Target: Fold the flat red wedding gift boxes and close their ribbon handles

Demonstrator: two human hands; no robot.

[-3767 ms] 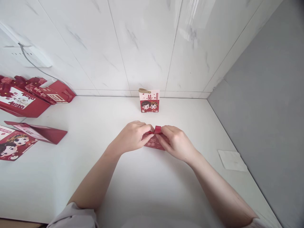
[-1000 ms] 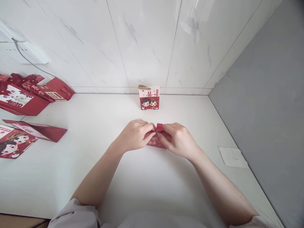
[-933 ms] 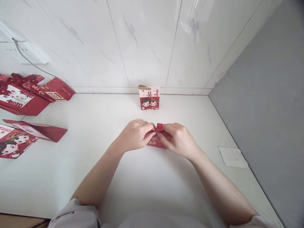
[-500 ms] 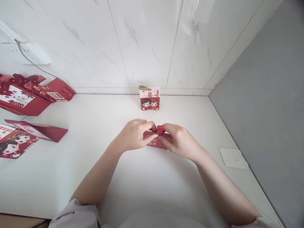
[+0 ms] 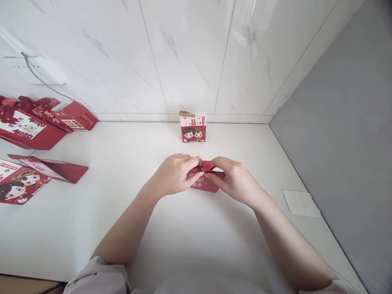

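Observation:
A small red box [image 5: 206,183] with pale printing stands on the white table in front of me. At its top edge is a red ribbon loop [image 5: 206,165]. My left hand [image 5: 179,173] pinches the box's top from the left, thumb in front and fingers behind. From the right, my right hand [image 5: 234,179] pinches the ribbon beside the loop, its thumb along the box's top edge. The two thumb tips nearly meet below the loop. The fingers partly hide the box's upper corners.
A box with two cartoon faces [image 5: 193,132] and a tan strap stands near the tiled wall. Red gift bags [image 5: 45,132], a folded red card piece [image 5: 67,169] and a printed box [image 5: 21,183] are at left. A white square [image 5: 301,203] lies at right.
The ribbon loop stands more upright and squarer between my fingers. The red box has shifted slightly right, and my right fingers have risen a little.

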